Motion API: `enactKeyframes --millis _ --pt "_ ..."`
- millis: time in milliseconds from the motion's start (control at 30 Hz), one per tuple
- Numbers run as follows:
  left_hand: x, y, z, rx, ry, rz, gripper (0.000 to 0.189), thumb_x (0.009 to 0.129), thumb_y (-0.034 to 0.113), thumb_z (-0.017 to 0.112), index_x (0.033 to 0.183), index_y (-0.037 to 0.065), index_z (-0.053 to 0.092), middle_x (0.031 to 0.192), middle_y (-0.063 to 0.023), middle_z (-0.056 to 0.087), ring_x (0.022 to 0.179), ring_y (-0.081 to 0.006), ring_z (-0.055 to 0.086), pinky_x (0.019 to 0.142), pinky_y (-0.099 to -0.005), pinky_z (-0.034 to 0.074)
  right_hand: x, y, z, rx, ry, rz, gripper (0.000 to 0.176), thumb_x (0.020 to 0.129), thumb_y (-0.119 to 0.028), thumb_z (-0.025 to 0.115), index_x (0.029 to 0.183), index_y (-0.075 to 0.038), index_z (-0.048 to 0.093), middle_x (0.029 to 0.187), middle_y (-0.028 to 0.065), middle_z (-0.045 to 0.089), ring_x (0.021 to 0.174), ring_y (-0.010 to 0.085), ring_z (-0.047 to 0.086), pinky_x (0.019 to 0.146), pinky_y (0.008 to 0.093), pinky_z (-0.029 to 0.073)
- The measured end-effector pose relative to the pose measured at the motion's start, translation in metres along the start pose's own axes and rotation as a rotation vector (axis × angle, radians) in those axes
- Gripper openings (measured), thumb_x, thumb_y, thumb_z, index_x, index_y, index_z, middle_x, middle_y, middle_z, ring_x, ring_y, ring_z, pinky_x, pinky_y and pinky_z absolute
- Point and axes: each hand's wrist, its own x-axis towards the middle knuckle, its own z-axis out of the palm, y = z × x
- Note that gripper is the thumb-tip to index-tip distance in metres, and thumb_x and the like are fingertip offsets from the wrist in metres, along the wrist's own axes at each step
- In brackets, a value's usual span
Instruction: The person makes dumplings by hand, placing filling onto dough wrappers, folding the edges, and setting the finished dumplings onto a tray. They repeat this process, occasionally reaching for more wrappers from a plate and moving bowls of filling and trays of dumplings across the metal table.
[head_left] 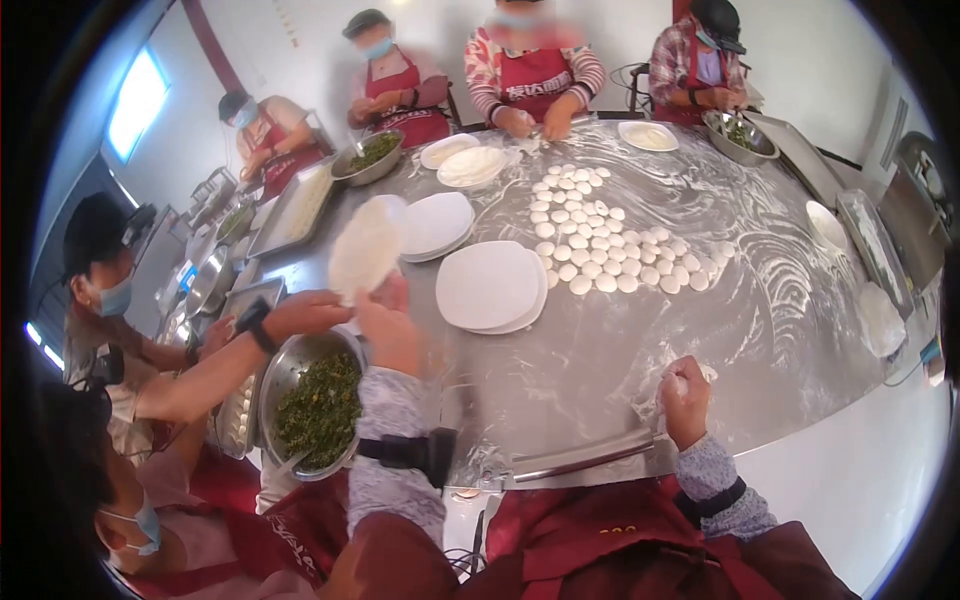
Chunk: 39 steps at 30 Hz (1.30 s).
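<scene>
My left hand (392, 328) is raised at the table's left side, its fingers closed on the lower edge of a pale, flat disc (365, 250) that is blurred. A co-worker's hand (312, 312) is close beside it on the left. My right hand (685, 402) is closed near the table's front edge, over a floury patch; what it holds, if anything, is hidden. White plates (487, 287) lie stacked between my hands and farther back. Many small white dough rounds (605, 267) are spread beyond them on the steel table (560, 390).
A metal bowl of chopped green filling (318, 405) stands at the left below my left forearm. Two co-workers are close on the left; several more sit around the far side. Another filling bowl (740, 137) is at the back right. A metal strip (580, 455) runs along the front edge.
</scene>
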Motion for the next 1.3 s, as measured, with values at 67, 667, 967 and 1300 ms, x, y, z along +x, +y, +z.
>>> enactKeyframes --millis 67,667,967,1300 --pt "0.035 0.022 -0.015 -0.046 0.093 -0.044 0.039 0.093 0.028 0.037 0.123 0.004 0.035 0.118 -0.0137 0.048 0.102 -0.0269 0.053 0.087 -0.0332 0.048 -0.001 -0.003 -0.001 0.004 0.013 -0.009 0.006 0.076 -0.005 0.052 0.078 0.001 0.051 0.068 0.0098 0.054 0.068 0.0161 0.055 0.066 0.028 0.044" --pt "-0.028 -0.16 0.029 1.846 -0.764 0.537 0.069 0.06 0.037 0.074 0.115 0.009 0.042 0.099 -0.0178 0.053 0.087 -0.0383 0.056 0.075 -0.0456 0.046 0.0 -0.012 0.001 -0.071 0.058 -0.12 0.008 0.076 -0.008 0.055 0.082 -0.003 0.052 0.066 0.0119 0.055 0.056 0.0216 0.057 0.053 0.0299 0.044" --pt "-0.044 -0.116 0.023 1.967 -0.547 0.282 0.058 0.061 0.031 0.068 0.109 0.01 0.044 0.1 -0.0179 0.051 0.086 -0.0398 0.057 0.074 -0.0467 0.047 -0.002 -0.011 0.002 -0.006 0.055 -0.133 0.009 0.075 -0.008 0.057 0.081 -0.003 0.053 0.068 0.0103 0.056 0.056 0.0193 0.057 0.049 0.0286 0.045" --pt "-0.051 -0.077 -0.024 1.804 -0.728 0.316 0.046 0.071 0.027 0.063 0.11 0.008 0.047 0.101 -0.0143 0.052 0.085 -0.0347 0.057 0.074 -0.0444 0.047 -0.002 -0.011 -0.001 0.031 0.025 -0.108 0.008 0.075 -0.008 0.057 0.081 -0.004 0.053 0.069 0.0099 0.056 0.055 0.0194 0.057 0.05 0.03 0.046"
